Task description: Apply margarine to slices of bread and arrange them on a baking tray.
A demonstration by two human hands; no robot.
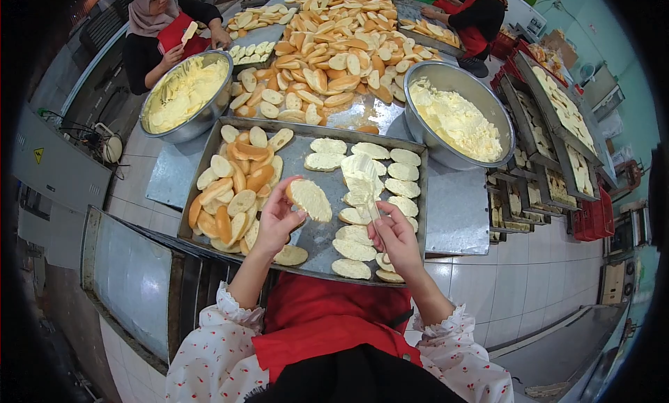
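Observation:
My left hand (279,217) holds an oval bread slice (310,200) by its edge, its upper face coated with pale cream. In my right hand (397,236) is a spatula (361,179), its blade thick with the same cream, above the coated slices. Both hands are over a metal baking tray (313,127). Plain bread slices (242,201) are heaped in its left part. Cream-coated slices (354,250) lie in rows in the right part. A metal bowl of cream (454,121) stands beyond the tray's right corner.
Another metal bowl of cream (191,95) is at the back left, beside a co-worker (167,32) holding a spatula. A large heap of bread slices (334,53) covers the table beyond. Another co-worker (478,21) stands back right, near stacked trays (564,108). Empty trays (128,277) lean at the left.

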